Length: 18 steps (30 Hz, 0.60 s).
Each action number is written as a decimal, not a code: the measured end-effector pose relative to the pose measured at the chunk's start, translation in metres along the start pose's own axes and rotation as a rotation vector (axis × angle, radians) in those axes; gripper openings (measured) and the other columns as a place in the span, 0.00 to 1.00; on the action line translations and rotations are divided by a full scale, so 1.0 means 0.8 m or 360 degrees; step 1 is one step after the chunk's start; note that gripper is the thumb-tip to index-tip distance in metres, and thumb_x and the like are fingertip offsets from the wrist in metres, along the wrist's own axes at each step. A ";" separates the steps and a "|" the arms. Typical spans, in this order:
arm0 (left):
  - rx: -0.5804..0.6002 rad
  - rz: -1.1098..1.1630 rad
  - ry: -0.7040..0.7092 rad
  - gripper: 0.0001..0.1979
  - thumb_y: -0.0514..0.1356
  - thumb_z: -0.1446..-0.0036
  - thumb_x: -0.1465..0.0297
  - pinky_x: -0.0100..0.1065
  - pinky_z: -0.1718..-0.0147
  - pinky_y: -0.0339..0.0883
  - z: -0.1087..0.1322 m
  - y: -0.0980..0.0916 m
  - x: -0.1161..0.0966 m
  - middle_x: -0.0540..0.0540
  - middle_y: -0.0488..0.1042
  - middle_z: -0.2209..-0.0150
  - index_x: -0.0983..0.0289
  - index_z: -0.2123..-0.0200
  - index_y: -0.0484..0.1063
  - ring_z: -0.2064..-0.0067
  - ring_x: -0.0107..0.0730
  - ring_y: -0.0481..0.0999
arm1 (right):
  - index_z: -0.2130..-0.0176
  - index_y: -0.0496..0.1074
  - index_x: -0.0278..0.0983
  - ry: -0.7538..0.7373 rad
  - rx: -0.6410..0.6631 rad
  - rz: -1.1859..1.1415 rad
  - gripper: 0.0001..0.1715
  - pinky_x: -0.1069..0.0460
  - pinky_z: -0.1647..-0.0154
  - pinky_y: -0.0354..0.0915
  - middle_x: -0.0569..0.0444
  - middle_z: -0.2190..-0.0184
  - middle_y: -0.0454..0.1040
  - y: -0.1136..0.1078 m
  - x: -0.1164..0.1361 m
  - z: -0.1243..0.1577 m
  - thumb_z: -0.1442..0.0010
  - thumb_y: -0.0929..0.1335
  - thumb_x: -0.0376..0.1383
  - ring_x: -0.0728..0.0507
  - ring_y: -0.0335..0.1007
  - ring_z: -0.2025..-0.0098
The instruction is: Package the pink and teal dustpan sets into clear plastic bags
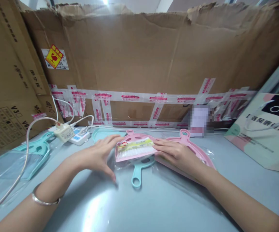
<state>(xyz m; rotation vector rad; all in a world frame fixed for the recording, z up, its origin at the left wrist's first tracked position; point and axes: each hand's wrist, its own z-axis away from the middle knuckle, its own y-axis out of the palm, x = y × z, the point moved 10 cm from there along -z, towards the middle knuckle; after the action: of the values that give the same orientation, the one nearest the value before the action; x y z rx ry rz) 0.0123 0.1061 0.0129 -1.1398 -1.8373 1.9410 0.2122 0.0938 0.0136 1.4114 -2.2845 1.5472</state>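
In the middle of the table lies a pink dustpan set (136, 149) in clear plastic, with a printed label and what look like white brush bristles. My right hand (175, 153) grips its right end, thumb hidden. To its left is my left hand (98, 156), open, fingertips near the pack's upper left edge and thumb spread apart. A teal handle with a ring end (136, 177) sticks out below the pack toward me. Behind my right hand is another pink dustpan (197, 149), partly covered by my wrist.
A teal dustpan (39, 148) in plastic lies at the left, beside a white cable, a charger (63, 132) and a power strip (80, 137). Large cardboard boxes (129, 58) wall off the back and left. A printed paper bag (262, 132) stands at the right.
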 end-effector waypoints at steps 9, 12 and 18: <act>-0.0505 -0.0140 0.0676 0.13 0.52 0.40 0.70 0.38 0.53 0.65 0.005 -0.039 -0.071 0.58 0.74 0.52 0.60 0.57 0.75 0.51 0.35 0.72 | 0.50 0.71 0.46 -0.0236 -0.0173 -0.0015 0.18 0.46 0.46 0.64 0.55 0.44 0.66 -0.025 0.026 0.004 0.41 0.65 0.35 0.43 0.66 0.46; -0.0354 0.0101 0.0514 0.12 0.52 0.40 0.68 0.34 0.58 0.66 0.002 -0.042 -0.062 0.54 0.78 0.60 0.60 0.61 0.76 0.58 0.33 0.75 | 0.49 0.70 0.48 -0.0182 0.0001 -0.0087 0.18 0.46 0.47 0.65 0.57 0.50 0.72 -0.019 0.032 0.002 0.39 0.63 0.36 0.44 0.68 0.48; -0.0217 0.0485 -0.0170 0.15 0.54 0.45 0.61 0.32 0.61 0.66 -0.016 -0.020 -0.009 0.53 0.76 0.65 0.62 0.72 0.76 0.63 0.33 0.74 | 0.63 0.78 0.45 0.0207 0.0269 -0.0114 0.15 0.46 0.51 0.66 0.54 0.53 0.74 0.012 0.021 -0.003 0.39 0.62 0.41 0.41 0.69 0.50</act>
<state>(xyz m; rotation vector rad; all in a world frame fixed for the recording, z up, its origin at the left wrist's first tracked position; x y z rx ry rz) 0.0203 0.1137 0.0312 -1.4599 -1.9740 2.0989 0.1950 0.0858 0.0165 1.3661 -2.0500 1.7892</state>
